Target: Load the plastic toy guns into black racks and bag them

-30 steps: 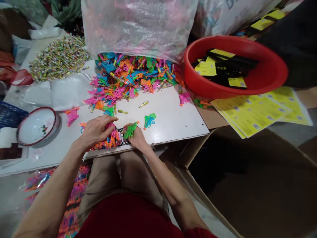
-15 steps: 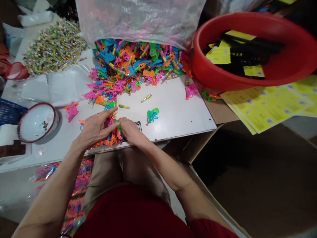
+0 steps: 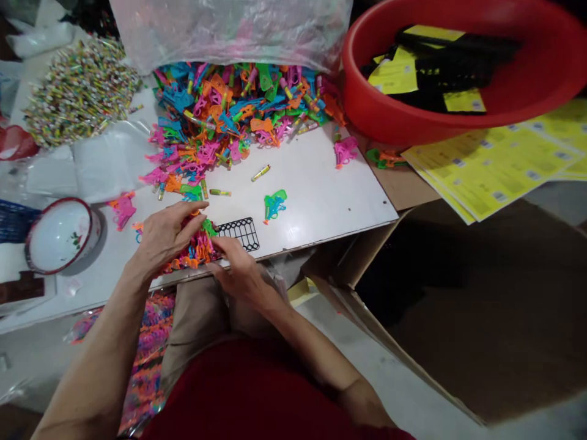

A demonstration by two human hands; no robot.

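My left hand [image 3: 164,235] lies with its fingers spread over a row of pink, orange and green plastic toy guns [image 3: 195,252] set on a black grid rack [image 3: 238,233] at the near edge of the white board [image 3: 316,201]. My right hand [image 3: 238,273] is at the rack's near edge, thumb and fingers pinched at the end of the row. What it pinches is hidden. A loose green and blue toy gun [image 3: 274,204] lies just right of the rack.
A big heap of coloured toy guns [image 3: 229,116] spills from a clear plastic bag [image 3: 229,27] at the back. A red basin [image 3: 463,67] holds black and yellow items; yellow label sheets [image 3: 495,168], a white bowl [image 3: 59,233], a pile of small sticks [image 3: 77,91], an open cardboard box [image 3: 458,305].
My right hand set the green toy gun into the row and drew back to the rack's near edge, baring the grid's right end. The view has shifted a little to the right.
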